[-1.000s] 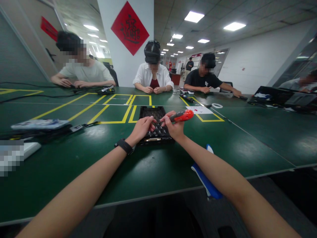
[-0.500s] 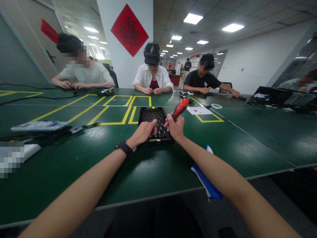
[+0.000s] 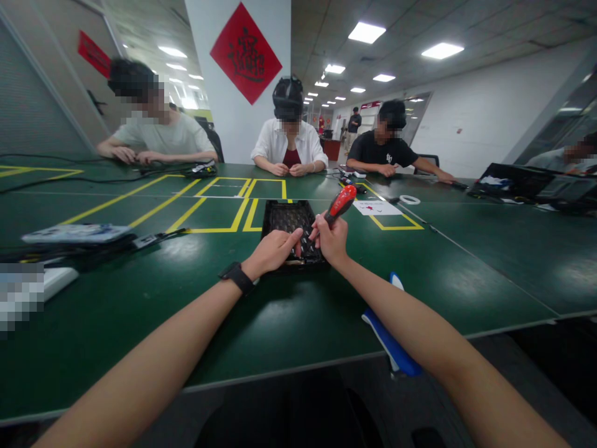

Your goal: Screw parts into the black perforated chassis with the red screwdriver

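A black rectangular tray (image 3: 305,264) with small parts in its rows of pockets lies on the green table. Over its front left part, my left hand (image 3: 275,250) is closed, thumb and fingertips pointing down into it; whatever these may pinch is hidden. Gripped in my right hand (image 3: 332,239) above the tray's right side is a screwdriver (image 3: 342,202) with a red and black handle. The handle tilts up to the right, and its lower end is hidden by the fingers.
Under my right forearm, a blue and white object (image 3: 392,345) overhangs the table's (image 3: 252,336) front edge. Cables and a flat device (image 3: 77,233) lie left. A paper sheet (image 3: 377,208) and white ring (image 3: 409,200) sit beyond the tray. Several people sit around the table.
My left hand has shifted slightly to the right over the tray. My right hand and the screwdriver have barely moved. The whole view has shifted a little.
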Action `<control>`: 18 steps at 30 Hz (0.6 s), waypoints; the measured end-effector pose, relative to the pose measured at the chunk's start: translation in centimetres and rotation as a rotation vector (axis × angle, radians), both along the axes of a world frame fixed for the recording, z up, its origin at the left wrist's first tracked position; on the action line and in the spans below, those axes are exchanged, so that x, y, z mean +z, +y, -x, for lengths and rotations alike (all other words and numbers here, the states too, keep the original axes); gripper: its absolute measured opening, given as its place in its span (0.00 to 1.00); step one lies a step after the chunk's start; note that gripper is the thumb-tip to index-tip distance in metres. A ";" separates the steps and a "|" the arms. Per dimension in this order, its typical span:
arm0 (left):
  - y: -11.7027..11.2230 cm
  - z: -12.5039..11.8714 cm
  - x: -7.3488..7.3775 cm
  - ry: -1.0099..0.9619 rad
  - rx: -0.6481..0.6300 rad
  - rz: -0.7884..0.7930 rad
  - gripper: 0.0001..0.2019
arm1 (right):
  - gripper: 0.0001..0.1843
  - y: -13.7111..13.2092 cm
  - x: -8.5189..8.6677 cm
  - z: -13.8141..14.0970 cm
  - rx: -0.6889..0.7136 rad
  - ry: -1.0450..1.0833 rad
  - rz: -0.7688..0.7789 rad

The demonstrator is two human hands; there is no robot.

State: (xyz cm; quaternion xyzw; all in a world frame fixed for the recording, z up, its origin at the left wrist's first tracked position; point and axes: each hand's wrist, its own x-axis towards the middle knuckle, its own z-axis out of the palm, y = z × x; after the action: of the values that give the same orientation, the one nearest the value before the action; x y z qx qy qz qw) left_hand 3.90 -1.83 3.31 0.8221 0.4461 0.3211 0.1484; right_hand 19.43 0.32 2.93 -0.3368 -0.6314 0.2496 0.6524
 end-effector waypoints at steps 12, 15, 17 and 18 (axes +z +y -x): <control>0.1 0.0 -0.1 0.075 -0.022 -0.001 0.34 | 0.19 -0.1 0.0 0.0 0.011 -0.001 0.003; 0.1 -0.1 -0.1 0.084 -0.016 0.012 0.34 | 0.20 0.0 0.0 0.0 0.007 0.009 0.006; 0.0 -0.1 -0.2 0.090 -0.019 0.017 0.34 | 0.20 0.0 0.0 0.0 0.003 0.014 0.004; 0.0 -0.1 -0.2 0.091 -0.021 0.019 0.34 | 0.20 0.0 0.0 0.0 0.000 0.017 0.002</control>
State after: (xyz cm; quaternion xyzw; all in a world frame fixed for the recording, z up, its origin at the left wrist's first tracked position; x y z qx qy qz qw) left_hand 4.00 -1.80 3.13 0.8391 0.4466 0.2775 0.1393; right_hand 19.40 0.33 2.94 -0.3356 -0.6256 0.2531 0.6572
